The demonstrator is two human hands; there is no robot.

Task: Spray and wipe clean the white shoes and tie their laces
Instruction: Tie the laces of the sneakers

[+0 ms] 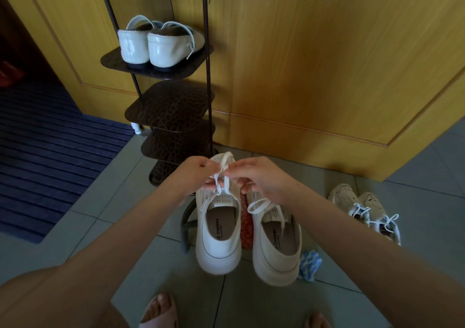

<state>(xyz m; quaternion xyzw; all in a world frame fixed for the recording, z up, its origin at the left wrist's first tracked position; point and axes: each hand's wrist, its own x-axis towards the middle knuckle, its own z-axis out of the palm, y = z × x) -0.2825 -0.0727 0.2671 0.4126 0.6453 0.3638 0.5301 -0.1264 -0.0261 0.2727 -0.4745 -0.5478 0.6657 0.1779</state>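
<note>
Both hands meet just below the middle of the frame, above the tongue of the left white shoe (218, 229), which stands on the tiled floor (120, 201) with its heel toward the bottom of the frame and its toe pointing up toward the shoe rack (171, 106). The left hand (195, 174) is pinched closed on one strand of the lace (222, 176), and the right hand (261, 179) is pinched closed on the other; the strands cross and loop between the fingertips, so this looks like the bow being formed. The shoe's long axis runs nearly straight up and down the frame, and the lace rises from the eyelets to the hands directly above them, so tightening would mean drawing the hands apart sideways, across that axis. Both hands sit about equally close to the knot. The right white shoe (275, 244) stands just beside the first, parallel, its own lace (261, 205) lying in a loose loop over the tongue, apparently not yet tied; the right hand is the nearer one to it. A blue-and-white cloth (310, 264) lies against that shoe's outer heel, lower right of centre. Another laced pair (367, 209) rests farther right.
</note>
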